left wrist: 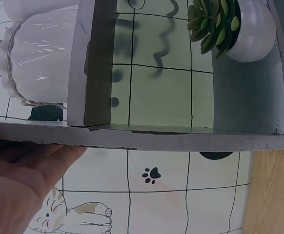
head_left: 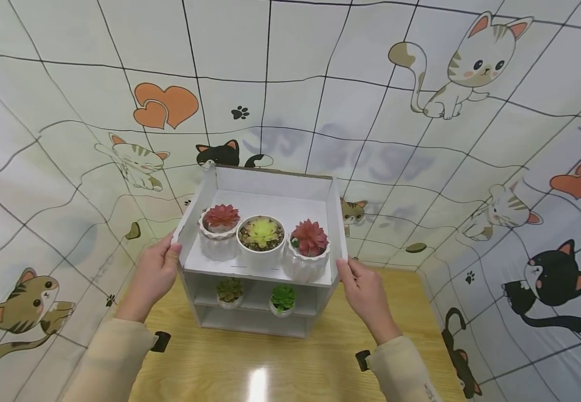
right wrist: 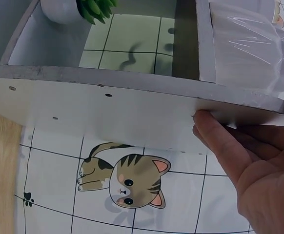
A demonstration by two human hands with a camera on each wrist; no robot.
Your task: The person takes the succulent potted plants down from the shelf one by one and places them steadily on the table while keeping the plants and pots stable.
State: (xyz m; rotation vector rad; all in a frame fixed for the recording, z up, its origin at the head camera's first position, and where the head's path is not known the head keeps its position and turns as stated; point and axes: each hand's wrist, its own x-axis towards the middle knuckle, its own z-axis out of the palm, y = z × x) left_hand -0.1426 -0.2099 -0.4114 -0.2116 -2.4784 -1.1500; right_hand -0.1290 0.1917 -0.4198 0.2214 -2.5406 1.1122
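- White shelf unit [head_left: 257, 278]: over the bench [head_left: 205, 363], off the head view's centre toward seven o'clock.
- Left hand [head_left: 152, 276]: grip holds the left side panel [left wrist: 181, 141], nine o'clock.
- Right hand [head_left: 366, 293]: grip pinches the right side panel [right wrist: 108, 105], between three and four.
- Yellow-green succulent [head_left: 261, 233]: top tier, red succulents [head_left: 310, 239] at its nine and three.

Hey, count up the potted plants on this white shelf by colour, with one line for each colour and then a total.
Red plants: 2
Yellow plant: 1
Green plants: 2
Total on the white shelf: 5
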